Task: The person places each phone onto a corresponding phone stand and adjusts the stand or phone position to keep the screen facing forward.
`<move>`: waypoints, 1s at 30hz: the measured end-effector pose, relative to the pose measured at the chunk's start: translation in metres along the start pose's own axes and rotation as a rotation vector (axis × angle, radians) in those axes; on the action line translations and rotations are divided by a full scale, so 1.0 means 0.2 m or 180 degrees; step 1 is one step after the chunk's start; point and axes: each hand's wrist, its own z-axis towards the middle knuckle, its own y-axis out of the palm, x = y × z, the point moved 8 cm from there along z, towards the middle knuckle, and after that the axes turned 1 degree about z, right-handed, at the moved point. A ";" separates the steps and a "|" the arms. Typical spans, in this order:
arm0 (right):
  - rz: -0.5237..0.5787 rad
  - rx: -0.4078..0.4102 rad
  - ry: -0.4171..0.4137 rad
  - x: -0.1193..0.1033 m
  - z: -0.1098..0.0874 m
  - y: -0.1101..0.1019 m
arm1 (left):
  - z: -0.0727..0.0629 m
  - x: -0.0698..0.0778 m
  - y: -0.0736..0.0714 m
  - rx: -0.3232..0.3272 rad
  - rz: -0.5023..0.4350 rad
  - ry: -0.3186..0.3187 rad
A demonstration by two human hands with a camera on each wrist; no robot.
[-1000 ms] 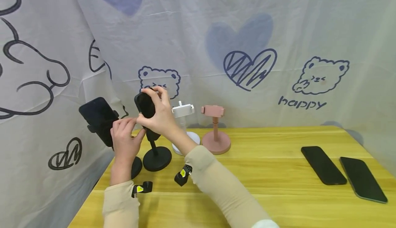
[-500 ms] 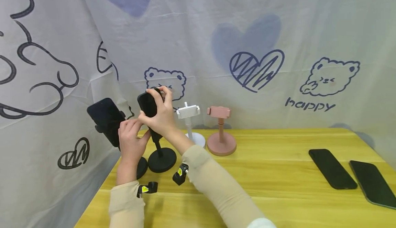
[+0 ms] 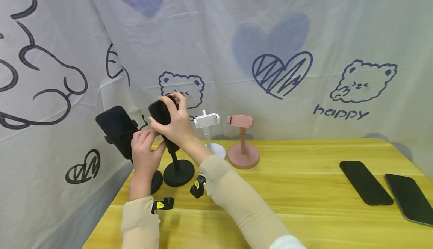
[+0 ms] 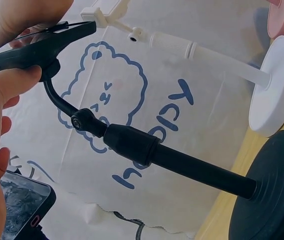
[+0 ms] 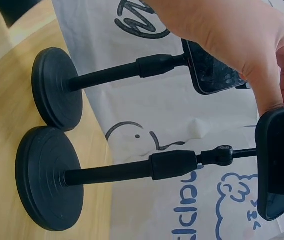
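A black phone [image 3: 158, 110] lies tilted against the head of a black phone stand [image 3: 178, 173]. My right hand [image 3: 178, 128] grips the phone's upper part, fingers over the top and thumb at the near side. Lower on its left side, my left hand [image 3: 144, 154] pinches at the stand's holder. The left wrist view shows the left thumb [image 4: 24, 80] pressed on the back of the black holder [image 4: 52, 50], above its bent neck. My other left fingers are partly hidden. Just left, another phone [image 3: 116, 127] sits in a second black stand [image 5: 57, 90].
To the right stand a white phone stand [image 3: 207, 120] and a pink phone stand [image 3: 242, 155], both with bare clamps. Two black phones [image 3: 366, 183] [image 3: 410, 198] lie flat at the right of the wooden table [image 3: 297, 189]. A printed curtain [image 3: 216, 53] hangs behind.
The head view has swung slightly left, so the scene sits further right. The phone between my hands has settled a little lower on the stand; both hands keep their hold.
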 end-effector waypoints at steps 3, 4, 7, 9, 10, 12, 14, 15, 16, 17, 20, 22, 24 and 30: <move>-0.0171 0.0060 -0.0129 -0.01 0.00 0.00 | 0.00 0.00 0.00 0.0002 0.0005 0.0013; -0.0237 0.0078 -0.0178 -0.02 0.00 -0.01 | 0.00 0.00 0.00 0.0006 0.0007 0.0019; -0.0418 0.0089 -0.0307 -0.03 0.01 -0.01 | -0.01 0.00 0.00 0.0067 0.0021 0.0066; -0.0515 0.0072 -0.0367 -0.03 0.01 -0.01 | -0.01 0.01 0.00 0.0132 0.0045 0.0135; -0.0548 0.0061 -0.0388 -0.03 0.01 -0.01 | -0.01 0.01 0.00 0.0169 0.0065 0.0183; -0.0586 0.0039 -0.0403 -0.03 0.01 -0.01 | -0.02 0.01 0.00 0.0231 0.0104 0.0275; -0.0604 0.0023 -0.0404 -0.02 0.01 -0.02 | -0.02 0.02 0.01 0.0270 0.0151 0.0345; -0.0601 0.0015 -0.0403 -0.02 0.01 -0.02 | -0.03 0.02 0.01 0.0283 0.0183 0.0385; -0.0596 0.0006 -0.0402 -0.02 0.01 -0.02 | -0.03 0.02 0.01 0.0290 0.0209 0.0407; -0.0592 -0.0003 -0.0400 -0.02 0.01 -0.02 | -0.03 0.02 0.01 0.0295 0.0231 0.0425; -0.0563 -0.0024 -0.0384 -0.01 0.01 -0.03 | -0.03 0.03 0.01 0.0302 0.0315 0.0490; -0.0544 -0.0030 -0.0354 -0.01 0.02 -0.03 | -0.04 0.03 0.02 0.0279 0.0366 0.0514; -0.0529 -0.0034 -0.0324 0.00 0.02 -0.04 | -0.04 0.03 0.02 0.0254 0.0409 0.0532; -0.0569 -0.0036 -0.0321 0.02 0.02 -0.04 | -0.03 0.04 0.03 0.0228 0.0452 0.0559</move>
